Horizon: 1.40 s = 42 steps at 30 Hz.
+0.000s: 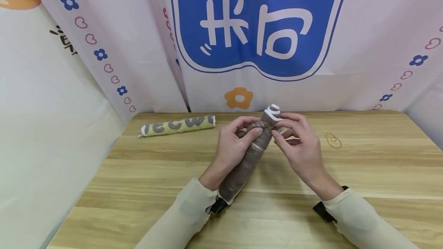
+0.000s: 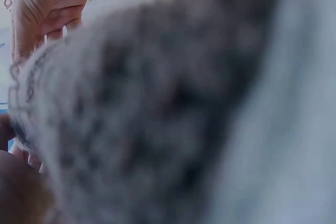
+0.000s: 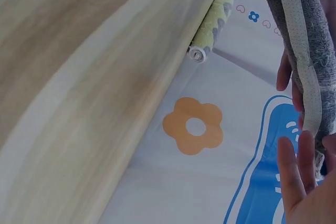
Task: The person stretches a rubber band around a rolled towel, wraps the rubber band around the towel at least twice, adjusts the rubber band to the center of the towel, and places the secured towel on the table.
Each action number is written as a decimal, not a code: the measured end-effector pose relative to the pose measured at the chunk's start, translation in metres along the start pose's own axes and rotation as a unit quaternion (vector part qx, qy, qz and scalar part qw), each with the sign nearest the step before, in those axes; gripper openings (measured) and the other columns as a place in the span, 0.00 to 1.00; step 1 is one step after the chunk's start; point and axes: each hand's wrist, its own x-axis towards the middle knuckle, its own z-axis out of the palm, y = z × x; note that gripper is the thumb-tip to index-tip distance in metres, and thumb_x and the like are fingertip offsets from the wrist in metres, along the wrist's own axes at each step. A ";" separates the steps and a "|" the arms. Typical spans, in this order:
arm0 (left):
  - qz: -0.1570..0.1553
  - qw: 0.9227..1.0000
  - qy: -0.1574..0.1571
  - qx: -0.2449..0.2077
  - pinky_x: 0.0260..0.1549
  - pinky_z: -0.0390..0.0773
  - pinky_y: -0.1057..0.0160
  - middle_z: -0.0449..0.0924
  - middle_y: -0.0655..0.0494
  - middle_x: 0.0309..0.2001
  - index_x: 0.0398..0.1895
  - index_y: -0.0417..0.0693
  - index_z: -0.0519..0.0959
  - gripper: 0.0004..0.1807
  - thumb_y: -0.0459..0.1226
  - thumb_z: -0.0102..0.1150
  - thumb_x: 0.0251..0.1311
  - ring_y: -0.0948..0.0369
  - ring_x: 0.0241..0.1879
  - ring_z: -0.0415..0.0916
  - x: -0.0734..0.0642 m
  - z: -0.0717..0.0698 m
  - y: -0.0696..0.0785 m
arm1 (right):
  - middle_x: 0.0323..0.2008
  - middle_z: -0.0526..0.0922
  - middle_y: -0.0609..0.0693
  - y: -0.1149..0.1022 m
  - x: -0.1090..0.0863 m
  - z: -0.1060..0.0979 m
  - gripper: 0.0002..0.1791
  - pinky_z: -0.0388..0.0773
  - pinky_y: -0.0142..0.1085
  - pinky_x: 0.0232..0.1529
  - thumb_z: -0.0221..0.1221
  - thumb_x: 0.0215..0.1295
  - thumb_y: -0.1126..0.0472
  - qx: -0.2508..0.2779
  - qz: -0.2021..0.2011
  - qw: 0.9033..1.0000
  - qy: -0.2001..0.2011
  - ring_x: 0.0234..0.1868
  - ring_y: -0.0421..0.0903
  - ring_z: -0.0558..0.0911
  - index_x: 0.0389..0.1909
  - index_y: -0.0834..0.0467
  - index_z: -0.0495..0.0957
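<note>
A grey-brown rolled towel with white edging slants up from the left forearm, its narrowed far end raised above the table. The left hand grips it just below that end, thumb on top. On the other side, the right hand has its thumb and fingertips at the narrowed neck, where a thin brownish line shows. In the left wrist view the fuzzy towel is blurred and hides most of the left hand. The right wrist view shows the towel's white edge strip and the right fingers beside it.
A yellow roll with grey letters lies at the table's back left. To the right of the hands, a tan rubber band lies on the wooden table. A printed curtain hangs right behind the table's back edge.
</note>
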 end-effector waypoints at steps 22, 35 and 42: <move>-0.100 0.994 -0.054 0.004 0.26 0.73 0.65 0.85 0.55 0.28 0.57 0.48 0.86 0.19 0.43 0.73 0.65 0.62 0.28 0.77 0.003 -0.009 0.005 | 0.55 0.82 0.57 0.004 0.011 -0.011 0.15 0.84 0.27 0.32 0.73 0.55 0.81 -0.008 -0.065 0.993 -0.099 0.33 0.40 0.85 0.40 0.62 0.90; -0.167 0.984 -0.040 -0.042 0.29 0.83 0.65 0.89 0.51 0.30 0.41 0.38 0.86 0.11 0.39 0.73 0.65 0.64 0.27 0.82 0.006 -0.008 0.008 | 0.56 0.81 0.57 0.006 0.009 -0.010 0.19 0.84 0.28 0.31 0.72 0.53 0.84 -0.023 -0.080 0.988 -0.131 0.34 0.41 0.84 0.39 0.59 0.88; -0.190 0.979 -0.030 -0.061 0.32 0.87 0.61 0.89 0.47 0.35 0.40 0.38 0.86 0.11 0.39 0.72 0.66 0.61 0.28 0.85 0.006 -0.007 0.007 | 0.59 0.80 0.58 0.005 0.005 -0.006 0.19 0.85 0.31 0.30 0.70 0.56 0.84 -0.038 -0.071 0.988 -0.129 0.33 0.42 0.85 0.43 0.61 0.86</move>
